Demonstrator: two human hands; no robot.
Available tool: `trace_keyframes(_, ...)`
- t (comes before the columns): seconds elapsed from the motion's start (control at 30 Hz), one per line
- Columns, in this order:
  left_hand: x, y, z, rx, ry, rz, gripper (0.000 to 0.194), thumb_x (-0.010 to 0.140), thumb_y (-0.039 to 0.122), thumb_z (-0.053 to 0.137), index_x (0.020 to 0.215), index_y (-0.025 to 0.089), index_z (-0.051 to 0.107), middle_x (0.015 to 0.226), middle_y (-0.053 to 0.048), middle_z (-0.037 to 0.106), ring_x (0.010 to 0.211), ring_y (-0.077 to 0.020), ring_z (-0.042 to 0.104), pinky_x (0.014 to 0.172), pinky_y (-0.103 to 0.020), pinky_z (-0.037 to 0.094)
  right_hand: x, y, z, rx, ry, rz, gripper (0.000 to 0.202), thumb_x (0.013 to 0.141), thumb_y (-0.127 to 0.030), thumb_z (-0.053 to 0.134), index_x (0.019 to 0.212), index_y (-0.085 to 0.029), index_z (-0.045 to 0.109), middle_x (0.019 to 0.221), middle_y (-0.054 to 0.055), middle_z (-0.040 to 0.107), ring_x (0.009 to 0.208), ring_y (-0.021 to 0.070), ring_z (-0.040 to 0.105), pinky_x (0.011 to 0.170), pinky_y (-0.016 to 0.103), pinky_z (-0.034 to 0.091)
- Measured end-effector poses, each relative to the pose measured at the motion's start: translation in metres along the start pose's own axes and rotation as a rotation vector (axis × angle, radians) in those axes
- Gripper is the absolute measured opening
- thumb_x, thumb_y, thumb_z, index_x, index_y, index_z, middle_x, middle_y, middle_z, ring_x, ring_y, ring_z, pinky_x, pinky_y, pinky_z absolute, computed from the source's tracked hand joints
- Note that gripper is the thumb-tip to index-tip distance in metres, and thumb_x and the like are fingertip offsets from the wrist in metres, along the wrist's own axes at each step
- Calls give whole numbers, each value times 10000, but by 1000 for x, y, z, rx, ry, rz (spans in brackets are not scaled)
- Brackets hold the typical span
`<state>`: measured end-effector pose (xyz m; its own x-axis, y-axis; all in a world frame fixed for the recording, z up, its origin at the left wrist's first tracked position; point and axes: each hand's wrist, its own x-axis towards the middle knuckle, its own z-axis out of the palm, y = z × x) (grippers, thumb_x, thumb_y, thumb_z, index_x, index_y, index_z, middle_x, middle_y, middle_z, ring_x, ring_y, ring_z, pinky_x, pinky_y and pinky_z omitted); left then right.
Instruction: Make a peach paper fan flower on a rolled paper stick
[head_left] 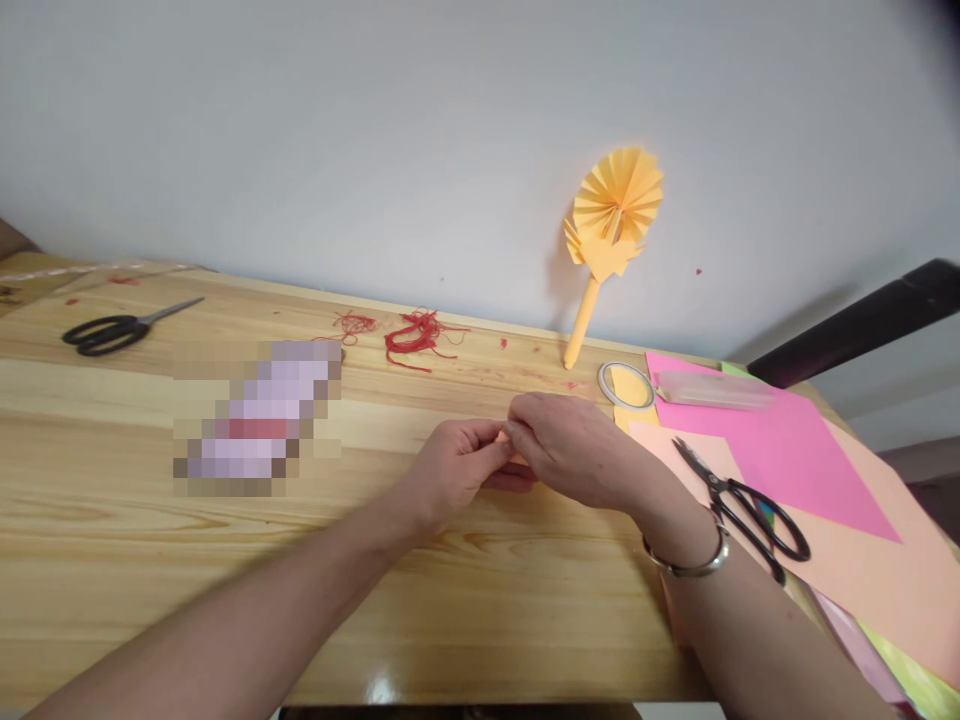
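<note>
My left hand (469,460) and my right hand (559,445) meet over the middle of the wooden table. Between their closed fingertips is a small piece of peach-orange paper (502,437), mostly hidden by the fingers. The right hand arches over it from the right, thumb against the left hand's thumb and index finger. A silver bangle circles the right wrist. Beyond the hands, a yellow-orange folded-paper flower (619,195) on a rolled stem leans upright against the wall.
Black-handled scissors (739,500) lie on pink paper (810,455) and peach sheets at the right, near a tape roll (627,386). Another pair of scissors (112,332) lies far left. Red thread (412,335) is bunched by the wall; a pixelated object (262,415) sits left.
</note>
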<state>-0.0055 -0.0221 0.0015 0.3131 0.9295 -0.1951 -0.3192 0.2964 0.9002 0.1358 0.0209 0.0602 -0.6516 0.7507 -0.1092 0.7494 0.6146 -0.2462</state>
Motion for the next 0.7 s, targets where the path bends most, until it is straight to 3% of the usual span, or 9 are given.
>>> trace_keyframes(0.7, 0, -3, -2, -9, -16, 3, 158, 778, 285, 613, 858, 200, 720, 825, -9, 724, 819, -196, 659, 764, -328, 516, 0, -2, 1, -86, -10, -28, 263, 886, -244, 348, 668, -162, 470, 654, 22, 556, 524, 108, 407, 484, 242, 208)
